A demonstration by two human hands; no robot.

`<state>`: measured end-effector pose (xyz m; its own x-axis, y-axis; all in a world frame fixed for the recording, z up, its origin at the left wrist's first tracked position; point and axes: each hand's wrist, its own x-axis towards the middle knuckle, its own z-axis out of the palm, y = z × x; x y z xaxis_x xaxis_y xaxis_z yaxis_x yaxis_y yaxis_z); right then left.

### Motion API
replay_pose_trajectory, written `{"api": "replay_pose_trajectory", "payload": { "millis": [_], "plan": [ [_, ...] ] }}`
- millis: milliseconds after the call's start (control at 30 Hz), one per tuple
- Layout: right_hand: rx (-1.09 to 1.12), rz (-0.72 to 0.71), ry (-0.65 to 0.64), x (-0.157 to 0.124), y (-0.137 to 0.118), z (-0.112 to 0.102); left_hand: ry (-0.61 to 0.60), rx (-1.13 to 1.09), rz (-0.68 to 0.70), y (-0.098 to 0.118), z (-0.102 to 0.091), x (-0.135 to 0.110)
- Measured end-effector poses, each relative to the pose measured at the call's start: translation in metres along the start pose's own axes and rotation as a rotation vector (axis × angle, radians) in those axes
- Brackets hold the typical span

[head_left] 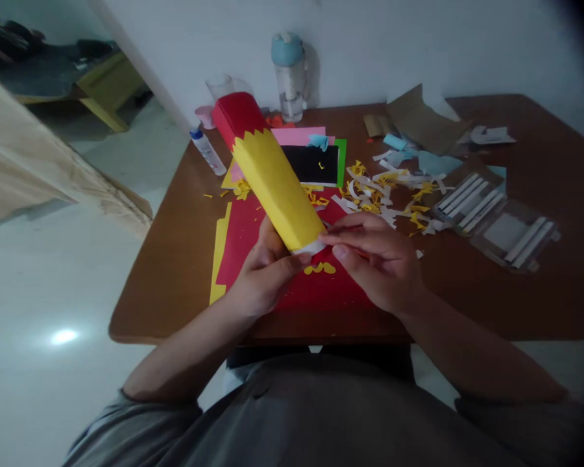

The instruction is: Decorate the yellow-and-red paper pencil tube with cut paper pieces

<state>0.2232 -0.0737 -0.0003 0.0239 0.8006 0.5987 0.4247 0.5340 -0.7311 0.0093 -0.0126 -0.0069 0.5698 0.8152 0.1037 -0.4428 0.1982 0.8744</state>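
A long paper tube, yellow with a zigzag edge meeting a red far end, slants above the table. My left hand is wrapped round its near end from below, with the thumb along the rim. At that end a whitish band shows. My right hand has thumb and fingertips pinched together at the right side of the same rim. Small yellow paper ovals lie below on a red sheet. What the hidden side of the tube looks like, I cannot tell.
Yellow and white paper scraps litter the table's middle right, near an open marker case. A glue bottle is at the left edge. Behind stand a water bottle and coloured sheets around a black one.
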Motion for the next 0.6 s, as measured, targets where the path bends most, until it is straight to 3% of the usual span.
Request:
{"api": "replay_pose_trajectory", "payload": {
  "millis": [100, 200, 600],
  "plan": [
    [-0.079, -0.046, 0.07, 0.003, -0.004, -0.004, -0.011, 0.023, -0.038, 0.001, -0.001, 0.002],
    [-0.14, -0.105, 0.005, 0.005, -0.005, -0.008, -0.017, 0.058, -0.044, -0.001, -0.002, 0.003],
    [-0.065, -0.029, -0.077, 0.01, -0.003, -0.013, -0.112, 0.155, 0.007, -0.007, -0.008, -0.002]
  ]
}}
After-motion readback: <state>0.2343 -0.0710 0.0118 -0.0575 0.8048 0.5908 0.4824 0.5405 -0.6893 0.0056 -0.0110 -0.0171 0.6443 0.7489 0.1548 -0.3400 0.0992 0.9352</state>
